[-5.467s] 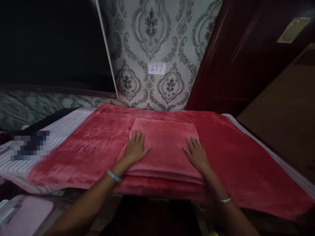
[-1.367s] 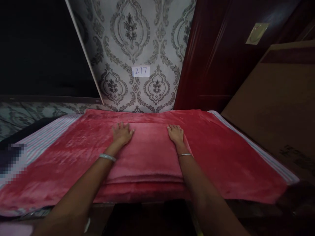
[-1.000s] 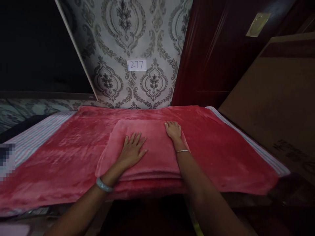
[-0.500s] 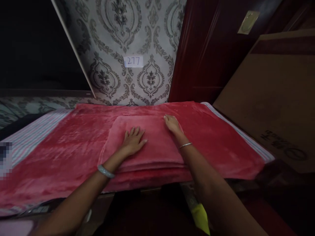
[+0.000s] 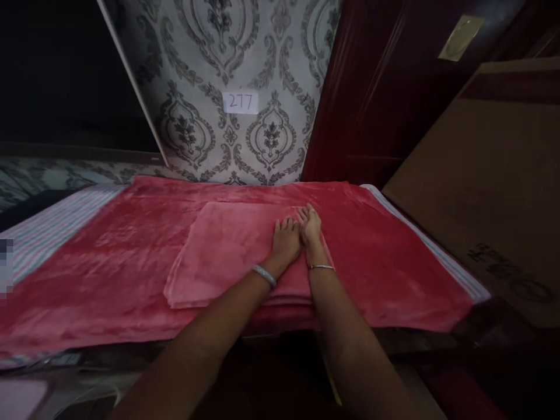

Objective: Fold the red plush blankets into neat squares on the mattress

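Observation:
A folded pink plush cloth (image 5: 231, 251) lies in a flat, layered rectangle on a larger spread red plush blanket (image 5: 376, 262). My left hand (image 5: 287, 239) rests flat on the right part of the folded cloth, fingers pointing away from me. Right beside it, my right hand (image 5: 310, 224) is at the cloth's far right corner, turned with the palm partly up and the fingers loosely bent. The two hands touch or nearly touch. Nothing shows between the right fingers.
Striped cloth (image 5: 56, 221) shows under the blanket at both sides. A large cardboard box (image 5: 485, 175) stands at the right, near a dark red door panel (image 5: 371, 87). At the upper left is a dark screen (image 5: 65, 76). A paper marked 277 (image 5: 240, 102) is on the patterned wall.
My left hand has slid right across the folded cloth to my right hand. The right hand has rolled from the cloth's edge to a palm-up pose.

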A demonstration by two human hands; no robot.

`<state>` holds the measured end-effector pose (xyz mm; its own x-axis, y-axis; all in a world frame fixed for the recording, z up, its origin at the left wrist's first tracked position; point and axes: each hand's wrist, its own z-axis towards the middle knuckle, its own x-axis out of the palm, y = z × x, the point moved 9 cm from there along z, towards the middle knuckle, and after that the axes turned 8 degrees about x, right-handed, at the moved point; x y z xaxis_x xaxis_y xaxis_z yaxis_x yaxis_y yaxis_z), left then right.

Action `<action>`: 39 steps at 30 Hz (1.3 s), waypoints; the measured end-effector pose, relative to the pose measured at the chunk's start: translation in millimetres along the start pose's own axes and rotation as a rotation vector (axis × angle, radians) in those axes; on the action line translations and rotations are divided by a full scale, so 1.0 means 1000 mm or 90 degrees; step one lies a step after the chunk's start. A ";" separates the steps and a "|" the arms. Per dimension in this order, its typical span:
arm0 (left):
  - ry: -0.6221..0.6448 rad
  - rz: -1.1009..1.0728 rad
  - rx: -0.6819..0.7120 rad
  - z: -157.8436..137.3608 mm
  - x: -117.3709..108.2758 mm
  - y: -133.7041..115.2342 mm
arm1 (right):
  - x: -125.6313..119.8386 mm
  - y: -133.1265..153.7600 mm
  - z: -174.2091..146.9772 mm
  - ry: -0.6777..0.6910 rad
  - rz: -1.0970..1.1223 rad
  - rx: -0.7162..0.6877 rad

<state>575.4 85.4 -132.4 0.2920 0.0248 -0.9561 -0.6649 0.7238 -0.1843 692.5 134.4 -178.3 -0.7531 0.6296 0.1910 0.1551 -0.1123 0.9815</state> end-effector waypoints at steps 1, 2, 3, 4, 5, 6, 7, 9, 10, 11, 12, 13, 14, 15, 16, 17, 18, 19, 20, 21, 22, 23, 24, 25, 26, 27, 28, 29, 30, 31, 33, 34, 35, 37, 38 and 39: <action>0.002 0.013 0.008 -0.002 0.002 0.000 | -0.001 -0.002 0.000 0.007 0.018 -0.001; 0.002 0.023 0.015 -0.004 0.002 0.000 | -0.001 -0.003 0.000 0.015 0.038 -0.002; 0.000 0.029 0.021 -0.005 0.001 0.000 | -0.001 -0.004 0.001 0.023 0.059 -0.004; -0.003 0.034 0.025 -0.006 0.000 0.000 | -0.001 -0.004 0.001 0.030 0.083 -0.007; -0.002 0.038 0.025 -0.007 -0.002 0.001 | -0.001 -0.004 0.002 0.035 0.107 -0.009; 0.000 0.041 0.022 -0.008 -0.004 0.002 | -0.001 -0.004 0.002 0.038 0.128 -0.011; 0.005 0.043 0.015 -0.010 -0.006 0.005 | -0.001 -0.004 0.002 0.039 0.143 -0.014; 0.025 0.047 -0.007 -0.018 -0.011 0.016 | -0.002 -0.003 0.001 0.041 0.151 -0.021; 0.040 0.049 -0.020 -0.024 -0.013 0.024 | -0.002 -0.003 0.000 0.043 0.147 -0.023; 0.056 0.051 -0.034 -0.031 -0.017 0.033 | -0.002 -0.004 0.000 0.045 0.143 -0.024; 0.071 0.053 -0.046 -0.040 -0.021 0.043 | -0.002 -0.004 0.000 0.046 0.140 -0.023; 0.083 0.056 -0.058 -0.051 -0.025 0.054 | -0.002 -0.005 0.000 0.049 0.138 -0.022; 0.092 0.060 -0.070 -0.062 -0.031 0.067 | -0.002 -0.005 0.000 0.052 0.137 -0.022; 0.094 0.066 -0.084 -0.075 -0.037 0.079 | -0.001 -0.005 0.000 0.055 0.138 -0.023; 0.094 0.075 -0.099 -0.089 -0.043 0.092 | -0.001 -0.005 0.000 0.058 0.141 -0.023; 0.091 0.088 -0.117 -0.103 -0.048 0.105 | -0.001 -0.005 0.000 0.061 0.146 -0.020; 0.085 0.105 -0.133 -0.118 -0.054 0.117 | -0.001 -0.005 0.001 0.061 0.155 -0.014; 0.077 0.124 -0.147 -0.131 -0.058 0.127 | -0.001 -0.006 0.002 0.058 0.167 -0.004; 0.069 0.141 -0.158 -0.143 -0.063 0.136 | -0.002 -0.008 0.003 0.052 0.177 0.007; 0.062 0.154 -0.168 -0.154 -0.066 0.144 | -0.003 -0.009 0.003 0.046 0.178 0.016; 0.057 0.161 -0.175 -0.163 -0.069 0.150 | -0.003 -0.010 0.004 0.037 0.171 0.022; 0.055 0.161 -0.181 -0.168 -0.072 0.156 | -0.004 -0.010 0.005 0.028 0.156 0.024; 0.056 0.158 -0.183 -0.171 -0.075 0.160 | -0.005 -0.010 0.006 0.020 0.137 0.025; 0.057 0.151 -0.181 -0.170 -0.079 0.163 | -0.005 -0.010 0.008 0.013 0.117 0.024; 0.055 0.144 -0.175 -0.165 -0.084 0.165 | -0.005 -0.008 0.009 0.008 0.096 0.024; 0.048 0.138 -0.168 -0.156 -0.090 0.167 | -0.004 -0.006 0.011 0.004 0.074 0.025; 0.037 0.132 -0.158 -0.144 -0.098 0.169 | -0.002 -0.003 0.013 0.003 0.048 0.026; 0.022 0.125 -0.147 -0.128 -0.106 0.170 | 0.000 0.001 0.015 0.002 0.013 0.025; 0.009 0.116 -0.135 -0.110 -0.114 0.171 | 0.003 0.008 0.017 0.002 -0.028 0.021; 0.000 0.106 -0.126 -0.091 -0.121 0.173 | 0.007 0.015 0.019 0.004 -0.075 0.014; 0.011 0.082 -0.136 -0.055 -0.126 0.182 | 0.017 0.033 0.020 0.011 -0.181 -0.018; 0.024 0.070 -0.155 -0.041 -0.125 0.189 | 0.023 0.042 0.018 0.016 -0.238 -0.040; 0.038 0.061 -0.178 -0.030 -0.122 0.196 | 0.028 0.049 0.015 0.021 -0.296 -0.062; 0.056 0.050 -0.222 -0.018 -0.110 0.211 | 0.035 0.056 0.006 0.028 -0.416 -0.096; 0.062 0.047 -0.239 -0.017 -0.102 0.217 | 0.037 0.055 0.000 0.031 -0.475 -0.107; 0.065 0.044 -0.253 -0.018 -0.094 0.223 | 0.038 0.052 -0.006 0.034 -0.532 -0.114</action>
<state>387.2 232.5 -88.1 0.1804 -0.0191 -0.9834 -0.9002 0.3997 -0.1729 668.0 147.8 -119.9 -0.6048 0.5235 -0.6002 -0.5645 0.2498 0.7867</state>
